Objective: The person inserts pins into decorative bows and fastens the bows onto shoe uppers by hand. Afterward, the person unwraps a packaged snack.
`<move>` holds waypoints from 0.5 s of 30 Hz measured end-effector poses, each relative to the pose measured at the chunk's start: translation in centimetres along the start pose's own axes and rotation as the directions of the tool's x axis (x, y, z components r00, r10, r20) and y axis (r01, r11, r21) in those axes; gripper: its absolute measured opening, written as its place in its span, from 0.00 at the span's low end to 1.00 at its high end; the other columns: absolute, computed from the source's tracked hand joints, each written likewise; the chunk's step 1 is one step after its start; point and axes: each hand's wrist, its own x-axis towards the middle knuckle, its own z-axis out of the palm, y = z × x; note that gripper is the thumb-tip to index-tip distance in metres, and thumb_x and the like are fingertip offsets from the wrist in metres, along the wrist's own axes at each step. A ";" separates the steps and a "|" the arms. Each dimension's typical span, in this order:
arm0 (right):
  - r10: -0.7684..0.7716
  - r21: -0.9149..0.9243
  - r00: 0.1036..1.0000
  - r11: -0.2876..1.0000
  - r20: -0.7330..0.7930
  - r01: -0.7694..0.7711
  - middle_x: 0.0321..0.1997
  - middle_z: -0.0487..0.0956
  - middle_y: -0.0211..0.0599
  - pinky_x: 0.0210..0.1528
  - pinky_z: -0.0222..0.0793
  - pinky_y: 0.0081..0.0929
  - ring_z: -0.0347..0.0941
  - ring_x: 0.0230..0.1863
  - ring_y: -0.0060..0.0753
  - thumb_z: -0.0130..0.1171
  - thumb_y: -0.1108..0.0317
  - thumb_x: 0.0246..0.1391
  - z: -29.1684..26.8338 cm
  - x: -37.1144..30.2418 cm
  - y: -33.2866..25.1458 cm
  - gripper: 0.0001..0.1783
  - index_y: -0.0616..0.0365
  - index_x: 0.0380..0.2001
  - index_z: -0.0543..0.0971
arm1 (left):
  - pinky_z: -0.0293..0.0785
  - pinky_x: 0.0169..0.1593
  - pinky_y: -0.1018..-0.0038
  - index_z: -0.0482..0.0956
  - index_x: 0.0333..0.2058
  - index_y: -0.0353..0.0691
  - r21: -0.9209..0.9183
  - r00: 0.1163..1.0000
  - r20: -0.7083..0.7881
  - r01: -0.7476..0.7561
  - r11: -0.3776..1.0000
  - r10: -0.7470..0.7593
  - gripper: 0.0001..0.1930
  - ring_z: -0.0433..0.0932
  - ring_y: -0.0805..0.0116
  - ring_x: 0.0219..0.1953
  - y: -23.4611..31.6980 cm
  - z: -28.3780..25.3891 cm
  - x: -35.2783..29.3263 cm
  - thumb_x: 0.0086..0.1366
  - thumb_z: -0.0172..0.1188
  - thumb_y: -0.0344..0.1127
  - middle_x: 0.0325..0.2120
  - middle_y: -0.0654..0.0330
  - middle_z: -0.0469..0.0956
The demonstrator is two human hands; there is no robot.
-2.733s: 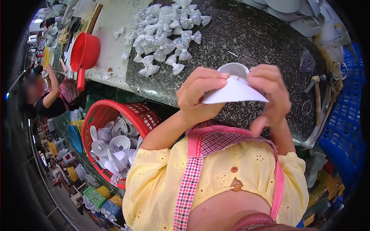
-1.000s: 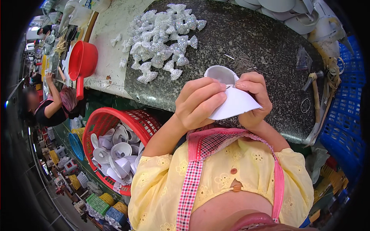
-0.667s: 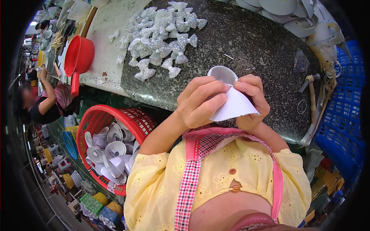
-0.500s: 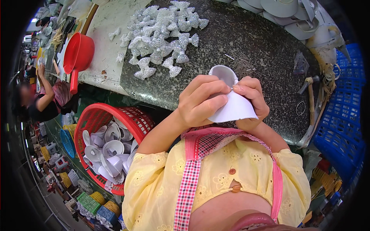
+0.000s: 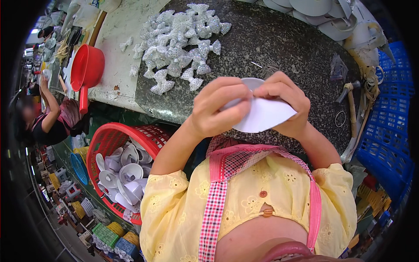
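A smooth white curved piece (image 5: 266, 117), like a shoe upper bent into a cone, is held up in front of my chest near the table's edge. My left hand (image 5: 222, 107) grips it from the left, its fingers curled over the upper part. From the other side my right hand (image 5: 286, 101) has hold of it, with thumb and fingertips pinching close to the left fingertips. Whatever lies between those fingertips is hidden. Beyond my hands is a heap of glittery white bows (image 5: 179, 43) on the dark speckled tabletop (image 5: 262, 39).
A red basket (image 5: 98, 146) of white curved pieces (image 5: 131, 172) stands at lower left. A red dipper (image 5: 91, 65) lies on the pale table. Thin pins (image 5: 271, 70), a hammer (image 5: 350, 98) and blue crates (image 5: 388, 109) are on the right. Another person (image 5: 50, 113) sits far left.
The white piece has turned and tilted, so its round opening shows less and its broad face more. My right hand has shifted slightly right and up; both hands keep hold.
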 end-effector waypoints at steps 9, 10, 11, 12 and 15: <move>-0.001 0.079 0.998 0.997 -0.064 0.006 0.31 0.72 0.38 0.30 0.68 0.20 0.71 0.30 0.29 0.64 0.78 0.30 0.5 -0.7 1.0 0.24 0.61 0.38 0.72 | 0.73 0.28 0.72 0.71 0.24 0.34 0.021 0.996 -0.083 0.046 0.999 -0.044 0.14 0.75 0.58 0.27 0.1 0.5 0.1 0.36 0.65 0.30 0.27 0.53 0.76; -0.049 0.029 0.997 0.998 -0.060 0.051 0.31 0.72 0.38 0.30 0.68 0.20 0.71 0.30 0.29 0.64 0.77 0.30 0.4 -0.7 1.1 0.23 0.61 0.37 0.72 | 0.73 0.27 0.72 0.70 0.22 0.34 0.007 0.992 -0.110 0.057 0.998 -0.056 0.14 0.75 0.58 0.27 0.1 0.7 0.1 0.33 0.63 0.29 0.26 0.53 0.75; -0.047 0.022 0.998 0.999 -0.052 0.048 0.31 0.72 0.38 0.30 0.68 0.20 0.71 0.30 0.29 0.64 0.77 0.30 0.4 -0.7 1.0 0.23 0.61 0.37 0.72 | 0.73 0.27 0.72 0.70 0.22 0.34 0.004 0.991 -0.117 0.066 0.998 -0.065 0.14 0.75 0.58 0.27 0.1 0.8 0.1 0.33 0.63 0.29 0.26 0.53 0.75; -0.058 -0.021 0.997 0.998 -0.045 0.057 0.31 0.73 0.38 0.29 0.68 0.20 0.71 0.30 0.30 0.65 0.77 0.30 0.4 -0.7 1.0 0.22 0.61 0.35 0.73 | 0.73 0.27 0.72 0.70 0.22 0.34 0.006 0.991 -0.119 0.057 0.998 -0.056 0.14 0.75 0.58 0.27 0.1 0.9 0.2 0.33 0.64 0.29 0.26 0.53 0.74; -0.052 -0.066 0.998 0.997 -0.043 0.049 0.30 0.74 0.38 0.28 0.68 0.20 0.72 0.29 0.30 0.65 0.76 0.30 0.5 -0.5 0.7 0.19 0.61 0.33 0.73 | 0.72 0.27 0.72 0.68 0.22 0.34 0.004 0.992 -0.112 0.060 0.998 -0.060 0.15 0.74 0.58 0.26 0.3 1.1 0.2 0.34 0.64 0.28 0.25 0.54 0.73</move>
